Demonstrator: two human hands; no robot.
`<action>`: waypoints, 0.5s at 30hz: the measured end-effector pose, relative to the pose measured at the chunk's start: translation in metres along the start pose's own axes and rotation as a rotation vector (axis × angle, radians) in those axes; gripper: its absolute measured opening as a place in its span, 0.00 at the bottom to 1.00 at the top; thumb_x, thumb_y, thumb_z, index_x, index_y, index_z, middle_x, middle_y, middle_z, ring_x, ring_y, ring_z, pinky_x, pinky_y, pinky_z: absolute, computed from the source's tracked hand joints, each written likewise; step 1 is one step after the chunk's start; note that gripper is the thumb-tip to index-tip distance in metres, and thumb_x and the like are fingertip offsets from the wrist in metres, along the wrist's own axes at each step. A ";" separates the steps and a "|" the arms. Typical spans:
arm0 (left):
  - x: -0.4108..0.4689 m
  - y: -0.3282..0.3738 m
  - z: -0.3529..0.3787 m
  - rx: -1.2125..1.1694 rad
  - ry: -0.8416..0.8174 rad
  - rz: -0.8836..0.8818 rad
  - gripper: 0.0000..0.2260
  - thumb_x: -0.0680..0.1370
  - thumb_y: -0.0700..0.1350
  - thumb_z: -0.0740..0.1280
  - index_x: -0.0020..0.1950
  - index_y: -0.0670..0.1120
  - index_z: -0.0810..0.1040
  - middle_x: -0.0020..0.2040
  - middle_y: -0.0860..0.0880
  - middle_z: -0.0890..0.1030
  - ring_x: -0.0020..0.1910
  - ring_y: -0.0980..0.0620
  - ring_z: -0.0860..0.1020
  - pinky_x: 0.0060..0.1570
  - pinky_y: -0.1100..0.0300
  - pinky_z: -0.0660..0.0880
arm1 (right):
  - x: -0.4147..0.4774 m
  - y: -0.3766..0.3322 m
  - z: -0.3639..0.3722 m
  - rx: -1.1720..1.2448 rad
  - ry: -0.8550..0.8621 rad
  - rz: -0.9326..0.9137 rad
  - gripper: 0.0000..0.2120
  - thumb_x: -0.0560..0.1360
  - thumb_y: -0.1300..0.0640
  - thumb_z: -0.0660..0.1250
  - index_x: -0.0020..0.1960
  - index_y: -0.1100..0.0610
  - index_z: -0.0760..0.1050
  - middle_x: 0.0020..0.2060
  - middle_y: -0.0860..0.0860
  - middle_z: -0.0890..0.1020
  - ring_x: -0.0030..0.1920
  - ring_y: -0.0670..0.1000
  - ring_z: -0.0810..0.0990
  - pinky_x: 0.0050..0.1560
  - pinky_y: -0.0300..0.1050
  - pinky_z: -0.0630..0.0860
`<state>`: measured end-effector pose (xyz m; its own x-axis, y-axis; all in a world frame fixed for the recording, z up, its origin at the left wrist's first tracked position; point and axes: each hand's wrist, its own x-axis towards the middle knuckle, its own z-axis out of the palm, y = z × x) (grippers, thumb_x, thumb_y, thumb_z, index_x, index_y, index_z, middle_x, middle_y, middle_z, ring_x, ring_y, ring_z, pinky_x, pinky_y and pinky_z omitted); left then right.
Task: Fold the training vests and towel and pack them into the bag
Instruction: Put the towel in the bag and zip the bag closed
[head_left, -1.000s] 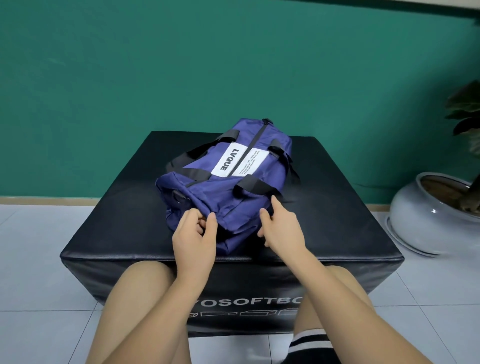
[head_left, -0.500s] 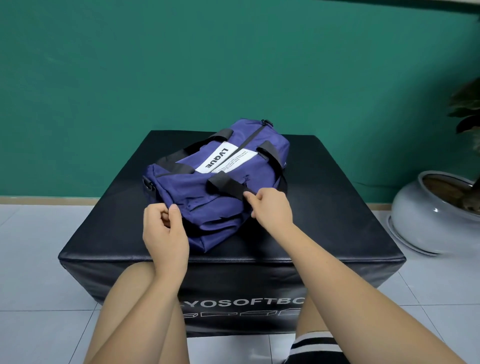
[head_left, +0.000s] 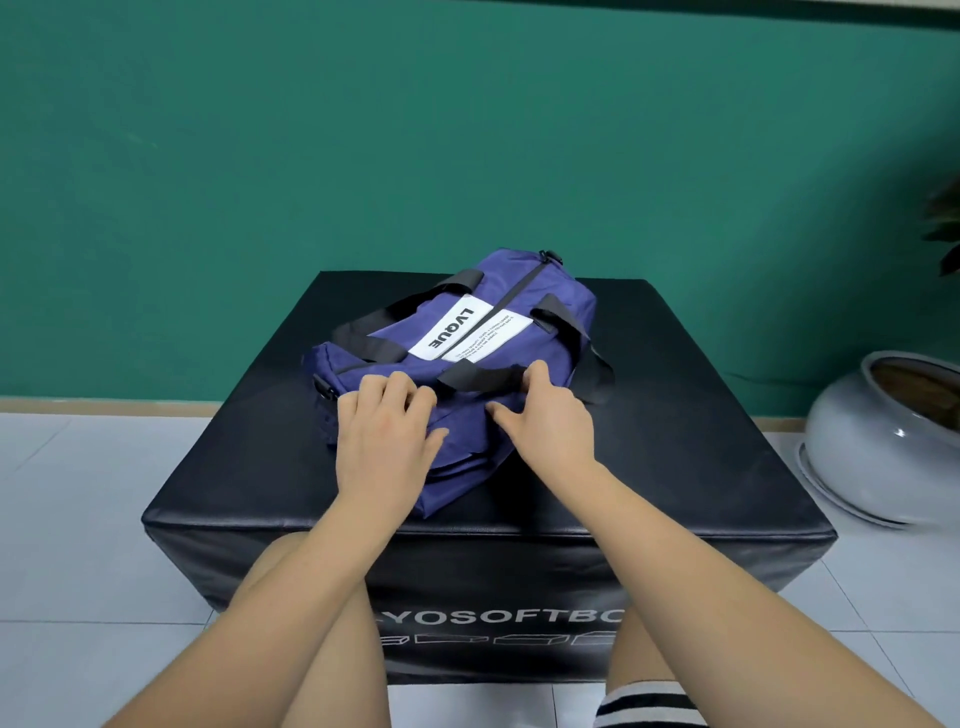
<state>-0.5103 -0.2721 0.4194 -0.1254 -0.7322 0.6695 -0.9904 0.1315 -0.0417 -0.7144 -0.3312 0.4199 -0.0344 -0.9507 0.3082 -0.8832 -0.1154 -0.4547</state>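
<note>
Left hand (head_left: 384, 441): now lying flat on the near end of the bag (head_left: 524, 353), fingers spread and nearly straight, pressing the cloth down and holding nothing. Half a second ago it was pinching off the bag's near-left corner; it is no longer pinching.
Right hand (head_left: 553, 426): staying on the bag just right of the left hand, thumb spread out toward it, fingertips reaching the near strap (head_left: 478, 375). Cannot tell whether it is gripping the strap or only touching it.
Bag: lying slantwise under both hands and running away from them toward the wall. It is sitting a little farther from the person than a second ago.
Zip (head_left: 519, 283): beyond the fingertips, looking closed along the top.
Vests and towel: not showing anywhere; probably already inside, so the packing is looking all but finished, with the hands settling the bag.
Box (head_left: 675, 441): the black padded box is carrying the bag, its bare top spreading to either side of the hands.
Pot (head_left: 883, 447): standing on the floor well off to the right of the right hand, not interfering.
In the way: nothing is blocking the hands; the loose straps are the only snag risk.
</note>
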 end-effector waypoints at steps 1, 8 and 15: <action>0.003 -0.004 0.000 0.049 -0.021 0.022 0.16 0.75 0.57 0.76 0.51 0.48 0.78 0.49 0.49 0.75 0.50 0.43 0.70 0.47 0.49 0.62 | 0.003 0.002 -0.003 -0.030 0.019 -0.009 0.23 0.77 0.39 0.71 0.54 0.52 0.62 0.35 0.47 0.77 0.37 0.58 0.79 0.36 0.51 0.77; 0.023 -0.025 0.007 0.176 -0.002 0.158 0.09 0.81 0.48 0.70 0.43 0.46 0.78 0.37 0.49 0.74 0.43 0.43 0.69 0.41 0.47 0.64 | 0.020 0.005 -0.023 -0.141 0.088 -0.044 0.18 0.84 0.42 0.62 0.48 0.56 0.68 0.31 0.49 0.71 0.34 0.60 0.73 0.36 0.51 0.69; 0.037 -0.029 -0.015 -0.405 -0.134 -0.249 0.09 0.81 0.49 0.70 0.41 0.54 0.78 0.38 0.57 0.78 0.47 0.48 0.73 0.53 0.47 0.69 | 0.022 -0.001 -0.021 -0.066 0.065 -0.276 0.13 0.80 0.42 0.67 0.53 0.49 0.67 0.34 0.47 0.79 0.38 0.57 0.78 0.36 0.50 0.75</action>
<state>-0.4858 -0.2930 0.4560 0.0796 -0.8503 0.5203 -0.8929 0.1713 0.4165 -0.7244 -0.3457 0.4442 0.1832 -0.8656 0.4661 -0.8920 -0.3457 -0.2913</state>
